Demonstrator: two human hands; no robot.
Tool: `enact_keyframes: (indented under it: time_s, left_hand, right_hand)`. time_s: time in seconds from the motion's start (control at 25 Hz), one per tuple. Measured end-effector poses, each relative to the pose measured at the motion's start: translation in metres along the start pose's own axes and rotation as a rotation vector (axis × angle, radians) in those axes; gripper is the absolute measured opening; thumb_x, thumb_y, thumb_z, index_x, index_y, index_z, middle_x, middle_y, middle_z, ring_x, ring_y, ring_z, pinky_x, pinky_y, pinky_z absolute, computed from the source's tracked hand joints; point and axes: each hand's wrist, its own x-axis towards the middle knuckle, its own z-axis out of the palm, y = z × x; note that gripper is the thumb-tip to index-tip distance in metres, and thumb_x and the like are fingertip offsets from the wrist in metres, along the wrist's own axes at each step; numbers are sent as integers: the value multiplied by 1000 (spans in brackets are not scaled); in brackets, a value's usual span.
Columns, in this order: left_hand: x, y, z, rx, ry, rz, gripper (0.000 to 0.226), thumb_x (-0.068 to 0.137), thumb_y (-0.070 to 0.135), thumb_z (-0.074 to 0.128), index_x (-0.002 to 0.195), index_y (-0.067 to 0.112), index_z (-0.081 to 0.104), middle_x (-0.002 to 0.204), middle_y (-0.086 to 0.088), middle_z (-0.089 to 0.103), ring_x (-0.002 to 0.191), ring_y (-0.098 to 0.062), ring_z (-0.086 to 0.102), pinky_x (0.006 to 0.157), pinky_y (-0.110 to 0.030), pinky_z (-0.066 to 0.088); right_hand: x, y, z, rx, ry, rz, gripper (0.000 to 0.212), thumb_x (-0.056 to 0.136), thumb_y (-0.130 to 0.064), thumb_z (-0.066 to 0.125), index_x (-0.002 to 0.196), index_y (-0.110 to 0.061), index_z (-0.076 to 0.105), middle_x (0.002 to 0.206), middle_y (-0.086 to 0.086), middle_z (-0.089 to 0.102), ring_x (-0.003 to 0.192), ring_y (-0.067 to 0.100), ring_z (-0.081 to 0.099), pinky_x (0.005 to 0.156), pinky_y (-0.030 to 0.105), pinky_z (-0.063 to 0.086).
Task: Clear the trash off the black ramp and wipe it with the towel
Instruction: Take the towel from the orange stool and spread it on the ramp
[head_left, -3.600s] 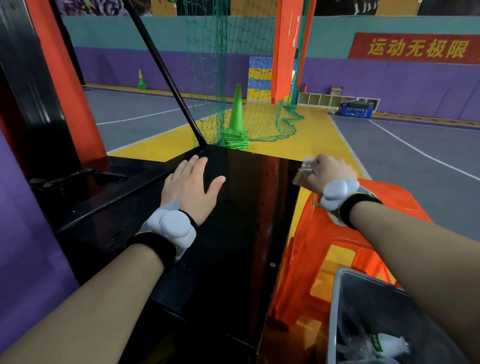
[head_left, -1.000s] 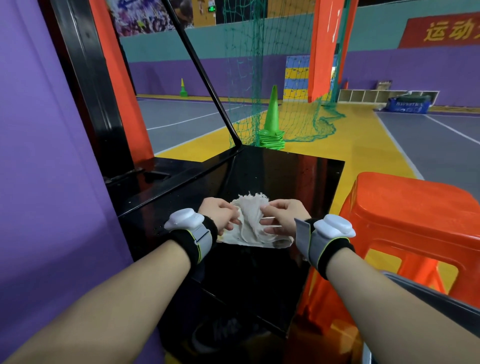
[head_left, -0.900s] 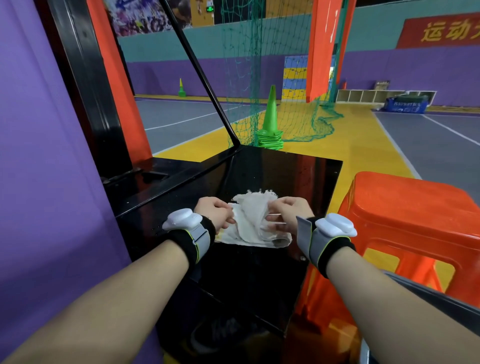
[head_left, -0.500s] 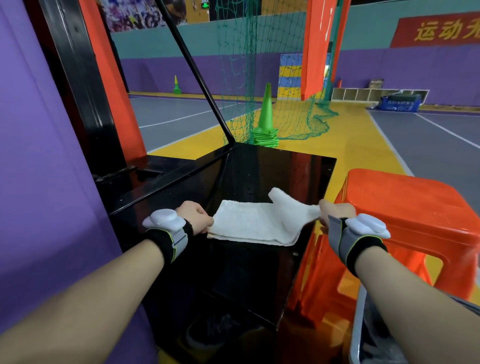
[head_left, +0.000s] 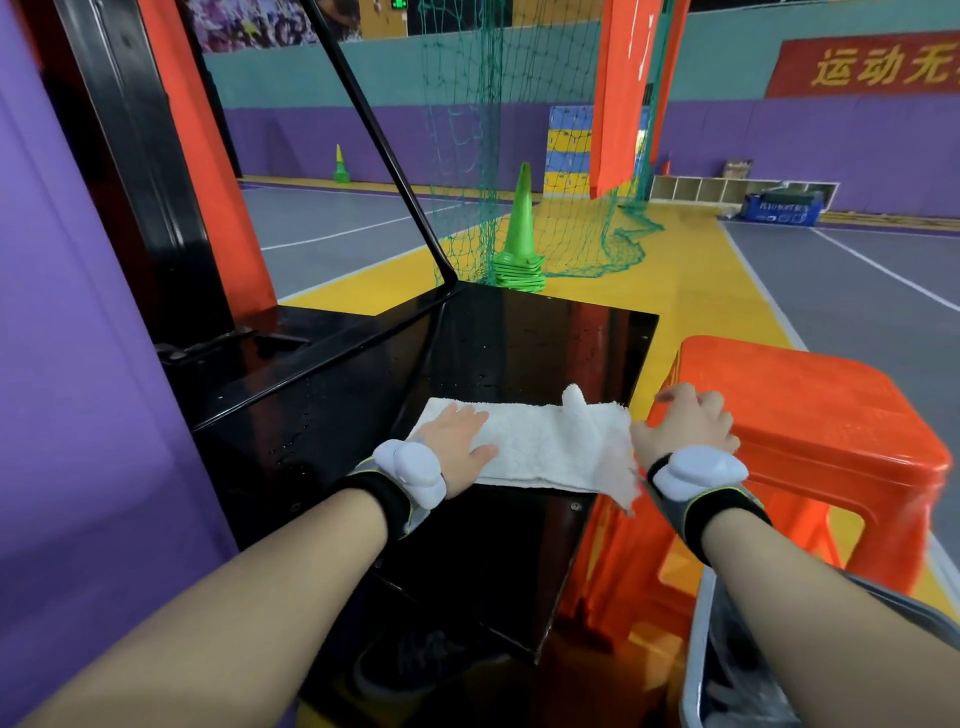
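Note:
A white towel (head_left: 550, 444) lies spread flat across the glossy black ramp (head_left: 519, 353), its right end hanging a little over the ramp's right edge. My left hand (head_left: 457, 447) rests palm down on the towel's left end, fingers spread. My right hand (head_left: 685, 421) hovers just right of the towel at the edge of the orange stool, fingers apart and slightly blurred, holding nothing. No trash shows on the ramp's surface.
An orange plastic stool (head_left: 810, 415) stands right against the ramp. A grey bin (head_left: 696, 660) with trash sits at the bottom right. A purple padded post (head_left: 78, 364) is on my left. A stack of green cones (head_left: 519, 244) and green netting lie beyond the ramp.
The towel went from bunched between both hands to spread flat. My left hand has opened flat onto it. My right hand has let go of the towel's right end and opened.

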Motion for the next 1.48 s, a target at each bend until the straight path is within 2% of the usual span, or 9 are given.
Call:
enact_keyframes:
  time_s: [0.2,0.48,0.64,0.8,1.0,1.12,1.24,1.36,1.48]
  left_hand:
    - [8,0,14,183,-176,-129,64,95,59,18,150,27,9,160,-2,3,145,-28,1,115,-46,7]
    - [6,-4,9,234,-214,-165,70,96,58,27,150,16,12,158,-11,9,144,-29,10,113,-38,9]
    - [-2,-11,4,200,-186,-254,69,95,58,32,148,15,22,155,-16,19,140,-37,19,113,-47,16]
    - [-23,-40,-5,324,-257,-264,73,92,66,18,149,20,15,156,-6,19,142,-27,19,112,-39,10]
    - [-42,-66,-18,336,-244,-337,70,92,65,17,145,21,28,149,-13,33,135,-31,32,107,-39,20]
    - [-42,-68,-27,311,-225,-303,63,96,58,17,127,14,51,131,-10,53,120,-29,46,94,-34,28]
    - [-35,-66,-29,312,-155,-313,64,94,61,20,112,14,60,121,-8,61,113,-28,51,96,-36,36]
    - [-15,-67,-14,281,-32,-246,62,93,60,23,132,19,47,139,-8,47,127,-29,40,100,-42,36]
    - [16,-77,3,218,25,-208,65,91,62,22,141,22,34,149,-6,35,136,-27,29,103,-44,32]
  right_hand:
    - [-23,-42,9,41,-248,-490,36,89,-10,46,117,-25,64,132,0,55,121,26,48,99,40,37]
    - [-48,-77,28,-229,-522,-642,42,100,-22,37,140,-10,42,150,8,36,137,26,30,112,35,26]
    - [-55,-83,29,-380,-545,-627,40,100,-33,34,131,-9,46,142,7,40,130,29,35,103,39,33]
    - [-65,-88,28,-413,-651,-614,50,99,-44,36,134,-9,42,142,7,39,129,29,36,102,41,36]
    - [-79,-99,27,-407,-695,-657,48,99,-45,33,127,-9,47,136,9,47,123,29,43,100,41,37]
    - [-83,-102,31,-383,-610,-677,44,99,-45,33,118,-12,54,126,8,55,115,27,48,96,38,37]
    - [-81,-101,39,-380,-563,-732,48,99,-47,29,134,-17,44,147,3,39,134,28,32,108,45,26]
    - [-69,-111,59,-403,-568,-718,56,99,-49,20,149,-24,22,160,-1,13,146,30,8,116,50,10]
    - [-44,-137,86,-346,-574,-693,58,100,-48,18,152,-24,15,161,-2,6,147,29,0,117,50,2]
